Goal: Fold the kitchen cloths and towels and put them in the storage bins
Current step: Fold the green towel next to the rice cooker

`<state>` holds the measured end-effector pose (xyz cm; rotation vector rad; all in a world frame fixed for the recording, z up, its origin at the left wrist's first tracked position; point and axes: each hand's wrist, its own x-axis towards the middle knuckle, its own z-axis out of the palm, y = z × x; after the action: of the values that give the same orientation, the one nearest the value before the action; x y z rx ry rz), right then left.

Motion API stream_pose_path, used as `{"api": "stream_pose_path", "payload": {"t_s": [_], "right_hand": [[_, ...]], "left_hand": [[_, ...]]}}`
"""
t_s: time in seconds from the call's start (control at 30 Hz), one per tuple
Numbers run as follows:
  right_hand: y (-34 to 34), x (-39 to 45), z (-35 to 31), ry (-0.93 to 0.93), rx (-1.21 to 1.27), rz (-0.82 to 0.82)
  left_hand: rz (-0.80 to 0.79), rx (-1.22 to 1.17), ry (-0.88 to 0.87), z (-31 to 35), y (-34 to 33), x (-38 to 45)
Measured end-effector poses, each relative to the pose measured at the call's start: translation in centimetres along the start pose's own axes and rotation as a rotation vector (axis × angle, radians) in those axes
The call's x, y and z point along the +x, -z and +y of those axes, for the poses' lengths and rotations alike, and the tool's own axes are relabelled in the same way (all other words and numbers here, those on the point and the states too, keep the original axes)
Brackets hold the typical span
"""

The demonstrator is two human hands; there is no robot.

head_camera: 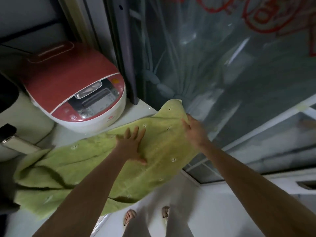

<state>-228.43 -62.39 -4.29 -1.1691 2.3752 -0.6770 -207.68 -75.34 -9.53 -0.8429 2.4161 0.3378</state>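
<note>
Left hand [132, 145] presses flat on the green towel [95, 170], whose near edge overhangs the surface [136, 108]; blurred right hand [194, 130] lies straight-fingered on it.

The right hand [193, 129] is smeared by motion, so its fingers cannot be told apart, nor whether they pinch the green towel [89, 170] or only lie on it. The left hand [132, 144] covers part of the towel's middle. The towel's near-left end runs under a dark shape [6, 187] at the picture's left edge, which is cut off and cannot be named. The rice cooker's [75, 82] panel labels are too blurred to read. Red lettering [266, 14] on the glass is cut by the top edge and unreadable. Below, what may be two feet [130, 216] show dimly, partly hidden by pale legs.
</note>
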Motion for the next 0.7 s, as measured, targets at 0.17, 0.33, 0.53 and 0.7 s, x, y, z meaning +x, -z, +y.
{"api": "stream_pose_path", "payload": {"t_s": [0.17,0.33,0.53,0.7], "right_hand": [[0.0,-2.0,0.0,-0.162,0.167,0.113],[-1.5,-2.1,-1.9,-0.244,0.396,0.095],[-3.5,-3.2,-5.4,-0.284,0.57,-0.139],[-6.8,-5.4,-9.4,-0.086,0.562,-0.426]], "left_hand": [[0.004,-0.003,-0.121,0.5,-0.4,1.7],[0.135,-0.267,-0.113,-1.9,-0.2,-1.9],[0.544,-0.289,0.426,-8.3,-2.8,-9.0],[0.458,-0.386,0.879,-9.8,-6.8,-13.9]]}}
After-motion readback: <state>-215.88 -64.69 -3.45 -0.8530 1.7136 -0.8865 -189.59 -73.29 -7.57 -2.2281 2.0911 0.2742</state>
